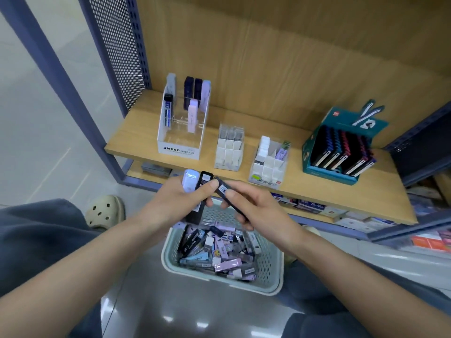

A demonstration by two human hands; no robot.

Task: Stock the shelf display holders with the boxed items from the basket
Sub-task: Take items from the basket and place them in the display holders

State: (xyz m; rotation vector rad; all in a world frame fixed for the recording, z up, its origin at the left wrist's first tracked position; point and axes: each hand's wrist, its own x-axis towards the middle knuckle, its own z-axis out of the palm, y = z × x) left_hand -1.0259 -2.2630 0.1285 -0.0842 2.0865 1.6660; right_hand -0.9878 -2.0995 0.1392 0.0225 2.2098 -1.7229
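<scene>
Over the basket (268,262), a lilac box (189,182) and a black box (202,201) are gripped in the left hand (180,202); a dark box (225,192), perhaps identical, is pinched by the right hand (253,207). Holders (179,148) are set on the shelf (131,140).

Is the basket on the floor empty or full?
Partly full. The basket holds a jumbled pile of small boxes, black, lilac and pale blue. They cover its bottom but lie below the rim.

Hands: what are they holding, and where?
Left hand grips a lilac box and a black box round their middles; right hand pinches a slim black box mid-length.
</scene>
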